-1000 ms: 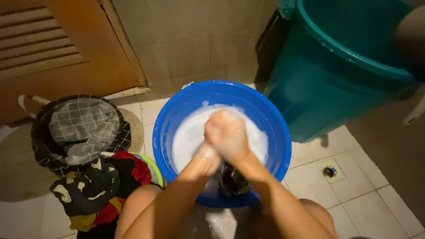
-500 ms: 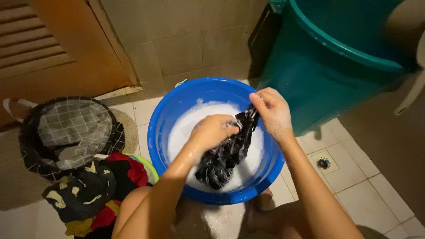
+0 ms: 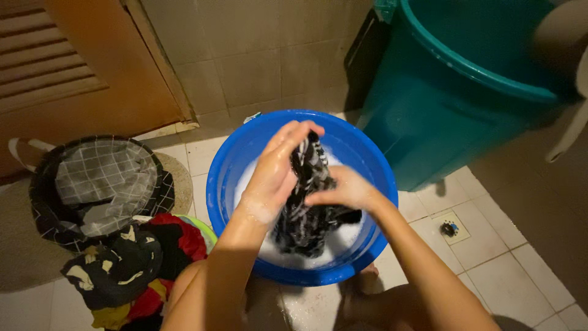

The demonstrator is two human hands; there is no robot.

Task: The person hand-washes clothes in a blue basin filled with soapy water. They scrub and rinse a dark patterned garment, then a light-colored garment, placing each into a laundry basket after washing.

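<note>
Dark cloth (image 3: 306, 208) | clamped by left hand (image 3: 275, 175), right hand (image 3: 346, 191) | blue basin (image 3: 236, 159) | tiled floor (image 3: 520, 276)

The basin (image 3: 223, 178) is glossy blue plastic, filled with white foam. The cloth (image 3: 306, 208) looks wet, dark and soapy. The tub (image 3: 441, 116) is smooth teal plastic. The door (image 3: 79, 73) is slatted wood; the floor (image 3: 508, 270) is matt pale tile.

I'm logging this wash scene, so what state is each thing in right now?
Dark garment: wet, sudsy, lifted partly out of the water.
Blue basin: holds foamy water.
Left hand: gripping the garment.
Right hand: gripping the garment.
Teal tub: upright, contents unseen.
Clothes pile: heaped, looks dry.
Wooden door: shut.
</note>
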